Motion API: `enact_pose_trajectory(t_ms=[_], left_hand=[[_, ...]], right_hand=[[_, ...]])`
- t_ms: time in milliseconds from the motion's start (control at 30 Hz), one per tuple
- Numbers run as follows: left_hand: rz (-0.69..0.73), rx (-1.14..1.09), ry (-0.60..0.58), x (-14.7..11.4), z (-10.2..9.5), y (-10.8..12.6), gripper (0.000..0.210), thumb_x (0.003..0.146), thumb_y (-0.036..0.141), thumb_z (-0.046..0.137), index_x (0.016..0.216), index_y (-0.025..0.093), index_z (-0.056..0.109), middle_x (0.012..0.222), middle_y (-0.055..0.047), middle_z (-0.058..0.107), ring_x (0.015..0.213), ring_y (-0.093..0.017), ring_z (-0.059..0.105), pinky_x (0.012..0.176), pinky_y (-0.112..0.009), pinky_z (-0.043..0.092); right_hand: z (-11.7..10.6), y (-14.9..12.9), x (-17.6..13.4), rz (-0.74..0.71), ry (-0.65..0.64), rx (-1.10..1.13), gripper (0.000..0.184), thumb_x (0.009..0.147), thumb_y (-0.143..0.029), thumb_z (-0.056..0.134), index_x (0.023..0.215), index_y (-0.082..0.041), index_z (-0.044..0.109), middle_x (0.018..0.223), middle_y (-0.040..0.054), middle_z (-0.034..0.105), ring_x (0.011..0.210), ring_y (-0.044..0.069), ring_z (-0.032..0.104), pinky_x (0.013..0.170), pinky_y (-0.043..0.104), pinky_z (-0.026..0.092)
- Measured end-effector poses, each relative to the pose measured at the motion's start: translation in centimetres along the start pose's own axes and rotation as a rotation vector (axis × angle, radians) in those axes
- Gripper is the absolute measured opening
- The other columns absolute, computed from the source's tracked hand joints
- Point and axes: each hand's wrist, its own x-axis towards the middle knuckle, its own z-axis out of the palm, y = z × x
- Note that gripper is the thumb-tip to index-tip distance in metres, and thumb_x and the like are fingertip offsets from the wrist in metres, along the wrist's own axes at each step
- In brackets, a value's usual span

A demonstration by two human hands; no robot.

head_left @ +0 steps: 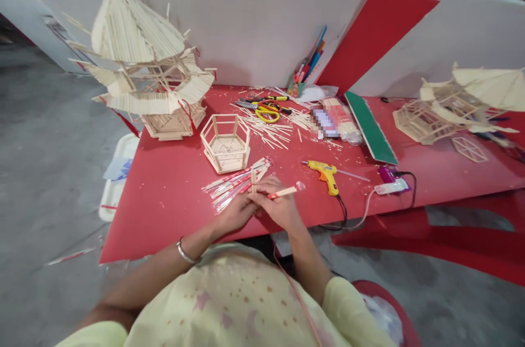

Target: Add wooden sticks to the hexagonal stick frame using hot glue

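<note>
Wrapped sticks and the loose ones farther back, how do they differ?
The wrapped sticks are in clear, red-marked plastic; the loose sticks are bare. The wrapped sticks lie beside your left hand; the loose sticks, farther back. Both are pale and slender, on the red table.

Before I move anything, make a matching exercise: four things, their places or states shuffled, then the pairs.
1. yellow plastic glue gun
2. open hexagonal wooden frame
3. red-and-white wrapped stick
4. rectangular green board

A. in the right hand
B. beside the tall pointed-roof wooden pavilion
C. beside the low pale wooden pavilion
D. joined to a black cord

Pairs: 1-D, 2-B, 3-A, 4-C
</note>
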Motion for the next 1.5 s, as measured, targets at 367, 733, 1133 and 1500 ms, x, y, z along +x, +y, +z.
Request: enact_pose_trajectory(t_ms=[367,733,1133,1500], left_hand=[[0.012,-0.081,0.249,-0.1,0.2,2.3,0.046,0.096,0.059,0.062,0.095,0.015,0.074,0.078,-0.004,0.065,0.066,-0.013,0.053,0.065,-0.027,0.043],[-0.065,-0.029,0.217,0.3,-1.0,3.9,0.055,0.092,0.068,0.060,0.090,0.014,0.072,0.063,0.001,0.053,0.059,-0.012,0.046,0.058,-0.025,0.039],[-0.111,-0.009,0.177,-0.9,-2.7,4.3,0.054,0.094,0.068,0.056,0.071,0.019,0.052,0.060,0.003,0.048,0.055,-0.011,0.041,0.053,-0.025,0.033],[-0.101,0.147,0.075,-3.4,-4.1,4.2,0.057,0.097,0.068,0.048,0.067,0.020,0.049,0.063,0.000,0.050,0.059,-0.012,0.041,0.056,-0.026,0.036]], right_hand=[[-1.9,-2.8,1.7,0.094,0.329,0.195,0.022,0.094,-0.045,0.072,0.087,-0.025,0.080,0.090,0.0023,0.075,0.092,0.020,0.070,0.089,0.032,0.053],[-0.5,-1.2,1.9,0.164,0.178,0.388,0.039,0.092,-0.060,0.067,0.106,-0.026,0.080,0.117,0.0054,0.076,0.109,0.024,0.069,0.101,0.038,0.054],[-11.3,-5.9,5.1,-0.121,0.689,0.556,0.041,0.085,-0.062,0.076,0.073,-0.025,0.064,0.051,-0.0116,0.038,0.041,0.007,0.031,0.043,0.021,0.036],[-14.1,-6.3,4.5,-0.098,0.978,0.485,0.049,0.091,-0.060,0.070,0.062,-0.023,0.058,0.053,-0.0085,0.038,0.040,0.006,0.032,0.036,0.024,0.024]])
